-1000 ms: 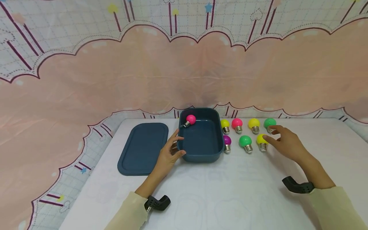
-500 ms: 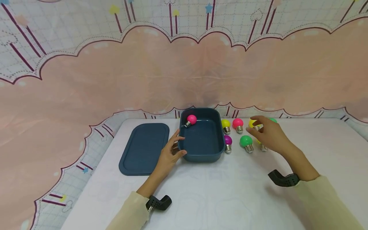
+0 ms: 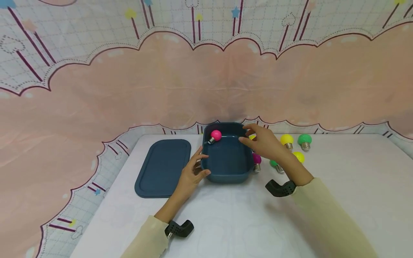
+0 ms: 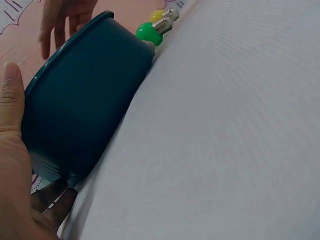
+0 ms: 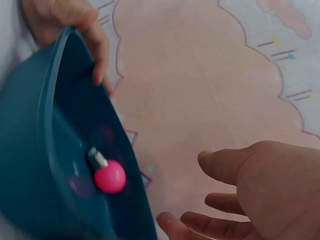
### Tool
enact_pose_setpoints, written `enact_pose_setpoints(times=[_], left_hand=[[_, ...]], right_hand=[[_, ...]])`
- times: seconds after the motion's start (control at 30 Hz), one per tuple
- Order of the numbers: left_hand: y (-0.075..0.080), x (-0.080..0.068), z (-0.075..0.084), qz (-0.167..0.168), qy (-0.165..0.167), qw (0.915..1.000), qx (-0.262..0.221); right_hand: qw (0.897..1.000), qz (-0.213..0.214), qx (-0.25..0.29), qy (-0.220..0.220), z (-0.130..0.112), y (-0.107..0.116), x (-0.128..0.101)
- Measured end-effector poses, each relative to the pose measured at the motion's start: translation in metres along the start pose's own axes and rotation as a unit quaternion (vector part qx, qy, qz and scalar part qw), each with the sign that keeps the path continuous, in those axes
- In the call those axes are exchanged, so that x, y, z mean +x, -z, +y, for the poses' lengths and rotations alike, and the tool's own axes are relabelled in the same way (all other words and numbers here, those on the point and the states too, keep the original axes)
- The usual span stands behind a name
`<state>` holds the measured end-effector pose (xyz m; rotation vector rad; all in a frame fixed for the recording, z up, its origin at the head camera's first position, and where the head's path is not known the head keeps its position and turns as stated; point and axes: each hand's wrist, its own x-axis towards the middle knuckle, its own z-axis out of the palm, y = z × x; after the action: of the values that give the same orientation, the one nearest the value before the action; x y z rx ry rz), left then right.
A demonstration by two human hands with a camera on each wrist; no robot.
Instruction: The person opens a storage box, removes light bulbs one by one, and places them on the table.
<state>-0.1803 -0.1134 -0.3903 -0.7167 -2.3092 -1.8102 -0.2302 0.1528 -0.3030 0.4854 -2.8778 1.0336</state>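
Note:
A dark blue box point(image 3: 226, 177) stands open on the white table, with one pink bulb point(image 3: 215, 135) lying in its far left corner. My left hand point(image 3: 190, 173) holds the box's near left corner, fingers over the rim and thumb on the wall point(image 4: 10, 100). My right hand point(image 3: 261, 141) hovers over the box's right rim with its fingers loosely spread. The right wrist view shows that hand point(image 5: 270, 190) empty above the box point(image 5: 30, 150) and the pink bulb point(image 5: 110, 176).
The box's lid point(image 3: 162, 166) lies flat to the left. Right of the box stand a magenta bulb point(image 3: 256, 158), a green bulb point(image 3: 274, 164), yellow bulbs point(image 3: 286, 139) point(image 3: 299, 156) and a second green bulb point(image 3: 304, 139). A pink backdrop rises behind the table.
My right hand has swept left from the bulbs at the far right to above the box's right rim. The left hand has stayed on the box.

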Motion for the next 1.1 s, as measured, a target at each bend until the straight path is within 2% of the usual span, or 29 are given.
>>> enact_pose_setpoints(times=[0.37, 0.5, 0.7, 0.8, 0.93, 1.1], left_hand=[[0.000, 0.000, 0.002, -0.006, 0.004, 1.0000, 0.006], [0.000, 0.000, 0.004, -0.006, 0.003, 1.0000, 0.007], [0.001, -0.001, 0.003, -0.003, -0.004, 1.0000, 0.001], [0.001, -0.001, 0.001, -0.001, -0.006, 1.0000, -0.004], [0.001, 0.000, -0.001, 0.000, -0.008, 0.9999, -0.009], [0.000, 0.001, -0.002, 0.003, -0.010, 0.9999, -0.009]], right_hand=[[0.999, -0.027, 0.022, 0.006, -0.021, -0.030, 0.040], [0.997, -0.046, 0.064, -0.012, -0.025, -0.038, 0.053], [0.984, -0.074, 0.149, -0.059, -0.027, -0.052, 0.069], [0.982, -0.074, 0.161, -0.067, -0.027, -0.059, 0.076], [0.984, -0.062, 0.150, -0.072, -0.025, -0.067, 0.083], [0.994, -0.049, 0.074, -0.062, -0.019, -0.077, 0.089]])
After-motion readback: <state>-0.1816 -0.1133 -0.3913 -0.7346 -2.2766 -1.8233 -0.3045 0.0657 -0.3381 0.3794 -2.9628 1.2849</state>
